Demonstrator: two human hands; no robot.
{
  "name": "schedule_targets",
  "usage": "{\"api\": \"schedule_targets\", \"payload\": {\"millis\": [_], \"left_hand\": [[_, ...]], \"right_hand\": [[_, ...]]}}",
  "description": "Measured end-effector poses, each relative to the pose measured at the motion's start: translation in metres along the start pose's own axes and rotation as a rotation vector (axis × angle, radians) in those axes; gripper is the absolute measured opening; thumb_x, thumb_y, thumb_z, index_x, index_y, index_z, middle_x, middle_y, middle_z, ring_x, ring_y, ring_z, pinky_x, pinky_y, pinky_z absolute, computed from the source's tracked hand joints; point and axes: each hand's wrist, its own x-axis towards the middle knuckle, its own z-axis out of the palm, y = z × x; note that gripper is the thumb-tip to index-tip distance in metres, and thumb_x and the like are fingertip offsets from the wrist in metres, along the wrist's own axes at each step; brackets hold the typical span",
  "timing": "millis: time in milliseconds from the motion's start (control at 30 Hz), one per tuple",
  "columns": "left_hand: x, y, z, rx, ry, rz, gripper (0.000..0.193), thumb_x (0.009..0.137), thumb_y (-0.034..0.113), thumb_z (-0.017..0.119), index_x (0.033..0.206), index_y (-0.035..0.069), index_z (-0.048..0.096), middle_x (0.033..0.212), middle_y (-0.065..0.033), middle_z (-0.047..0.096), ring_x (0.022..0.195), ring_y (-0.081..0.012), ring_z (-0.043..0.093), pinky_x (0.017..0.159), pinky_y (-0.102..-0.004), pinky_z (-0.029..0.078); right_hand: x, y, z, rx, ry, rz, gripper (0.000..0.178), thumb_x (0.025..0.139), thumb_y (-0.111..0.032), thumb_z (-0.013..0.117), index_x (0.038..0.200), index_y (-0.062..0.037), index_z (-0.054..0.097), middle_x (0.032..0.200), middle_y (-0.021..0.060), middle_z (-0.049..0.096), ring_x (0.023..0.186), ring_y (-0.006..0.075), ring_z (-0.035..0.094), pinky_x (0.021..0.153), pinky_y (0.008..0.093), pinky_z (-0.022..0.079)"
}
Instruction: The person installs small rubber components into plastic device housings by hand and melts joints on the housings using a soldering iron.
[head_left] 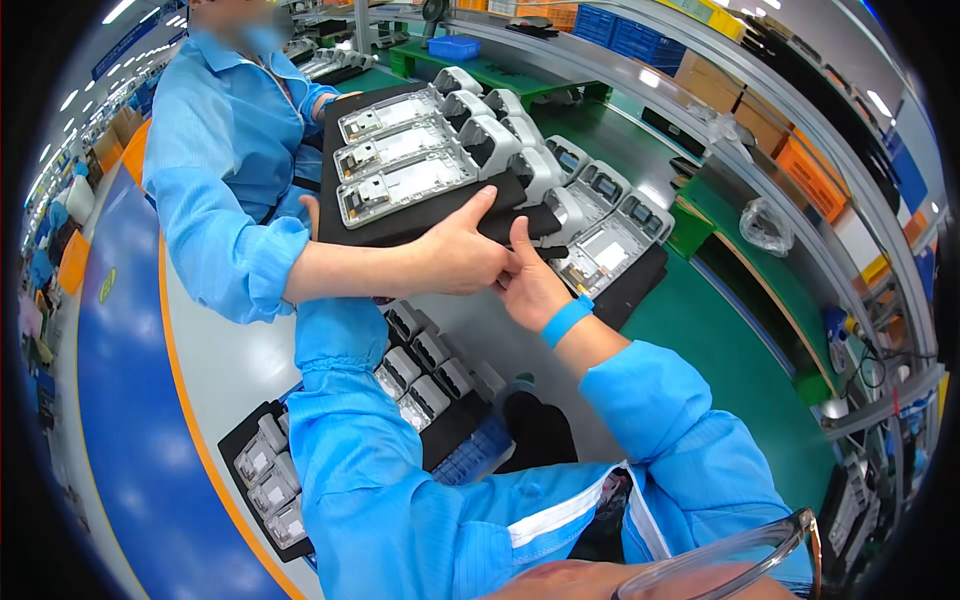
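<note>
A black foam tray (350,228) carries several light grey plastic device housings (405,185). My right hand (535,285), with a blue wristband, grips its near right edge, thumb on top and fingers mostly hidden. My left arm passes behind a co-worker's bare forearm. Of my left hand (311,214) only the thumb shows at the tray's left edge; its fingers appear wrapped underneath. The co-worker's hand (465,250) holds the near edge too, touching my right fingers. Beyond the tray's right end, more grey housings (605,250) rest on another black tray (635,290).
Below on the left are stacked trays of housings (275,490) and a blue crate (475,450). A green workbench (700,330) runs along the right, under metal shelving with an orange bin (812,175) and a clear plastic bag (766,228). The co-worker (210,170) stands at the left.
</note>
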Motion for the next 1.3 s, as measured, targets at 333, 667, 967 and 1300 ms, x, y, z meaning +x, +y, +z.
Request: {"api": "schedule_targets", "payload": {"millis": [333, 667, 967, 1300], "left_hand": [[-0.049, -0.006, 0.145, -1.450, 0.945, -1.478, 0.039, 0.077, 0.044, 0.057, 0.080, 0.009, 0.041, 0.072, -0.0038, 0.041, 0.062, -0.0155, 0.051, 0.052, -0.0245, 0.044], [-0.068, -0.004, 0.181, -1.344, 1.232, -1.464, 0.043, 0.076, 0.046, 0.058, 0.085, 0.007, 0.040, 0.079, -0.0056, 0.042, 0.068, -0.0169, 0.052, 0.057, -0.0255, 0.047], [-0.075, -0.025, 0.203, -0.939, 1.041, -1.684, 0.053, 0.068, 0.044, 0.067, 0.084, 0.004, 0.036, 0.087, -0.0117, 0.040, 0.076, -0.0255, 0.053, 0.067, -0.0334, 0.049], [-0.097, -0.034, 0.206, -1.234, 1.295, -1.613, 0.054, 0.064, 0.039, 0.073, 0.092, 0.007, 0.039, 0.088, -0.0082, 0.040, 0.083, -0.0219, 0.050, 0.069, -0.0319, 0.046]], "right_hand": [[0.017, -0.002, -0.002, 0.215, 0.129, -0.089, 0.052, 0.070, -0.047, 0.065, 0.106, -0.0116, 0.054, 0.103, 0.0024, 0.057, 0.097, 0.0167, 0.050, 0.087, 0.0306, 0.037], [0.010, -0.005, 0.008, 0.440, 0.173, -0.089, 0.019, 0.076, -0.013, 0.058, 0.093, -0.0054, 0.055, 0.087, 0.0057, 0.058, 0.081, 0.0189, 0.055, 0.074, 0.0319, 0.045], [-0.008, -0.022, -0.006, 0.428, 0.092, -0.084, 0.023, 0.077, -0.014, 0.054, 0.096, -0.0029, 0.055, 0.090, 0.0093, 0.059, 0.082, 0.0206, 0.057, 0.074, 0.0332, 0.047], [-0.030, -0.032, -0.016, 0.413, 0.065, -0.007, 0.026, 0.076, -0.012, 0.054, 0.100, -0.0030, 0.055, 0.090, 0.0111, 0.060, 0.079, 0.0215, 0.060, 0.073, 0.0327, 0.050]]}}
